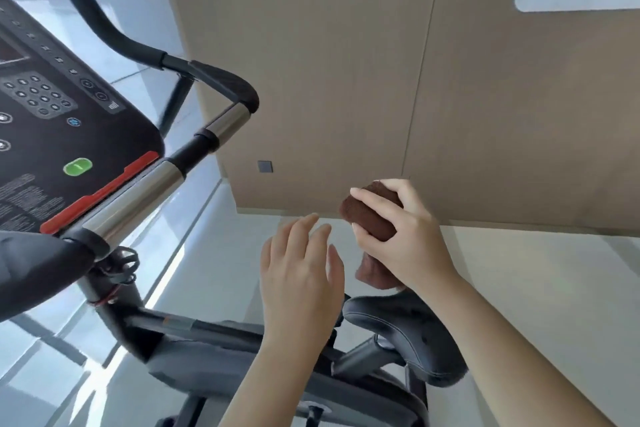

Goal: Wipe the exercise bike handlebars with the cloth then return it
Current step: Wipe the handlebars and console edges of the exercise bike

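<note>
Two bare hands meet in front of us, above the exercise bike (207,333). Our right hand (394,232) grips a bunched brown cloth (367,218), with fingers and thumb curled round it and a loose end of fabric hanging below the palm. Our left hand (301,267) is just beside it and holds nothing; its fingers are straight and slightly spread, with the tips near the cloth.

We see the cloth held in the air, well apart from the handlebars (207,135), which lie off to our left. They run in chrome and black sections from under the console (52,114) to a bend capped by a padded black grip (228,83). A curved black bar rises beyond that.

The console is black, with a keypad, a green button (78,166) and a red strip (100,191) along its near edge. A black saddle (398,333) sits below our right wrist.

A beige wall panel (346,45) with a small grey plate (265,166) stands behind, and a glossy pale floor (207,253) lies beneath.
</note>
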A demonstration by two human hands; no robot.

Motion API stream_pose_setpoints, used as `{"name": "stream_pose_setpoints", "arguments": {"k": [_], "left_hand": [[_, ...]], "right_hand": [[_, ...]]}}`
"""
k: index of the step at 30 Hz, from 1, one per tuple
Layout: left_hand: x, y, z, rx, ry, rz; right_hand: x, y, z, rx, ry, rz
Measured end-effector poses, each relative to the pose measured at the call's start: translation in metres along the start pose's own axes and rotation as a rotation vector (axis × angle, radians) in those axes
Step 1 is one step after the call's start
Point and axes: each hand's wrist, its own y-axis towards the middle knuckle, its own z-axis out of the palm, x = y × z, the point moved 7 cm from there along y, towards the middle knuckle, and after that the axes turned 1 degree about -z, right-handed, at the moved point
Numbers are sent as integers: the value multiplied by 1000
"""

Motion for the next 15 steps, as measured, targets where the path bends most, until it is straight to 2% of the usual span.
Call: {"name": "stream_pose_setpoints", "arguments": {"k": [7,15], "left_hand": [[-100,-5,54,107,-129,105],[-285,-21,146,218,-284,224]], "right_hand": [[-70,-40,-96,-69,-138,144],[-193,-89,-256,-158,-261,264]]}}
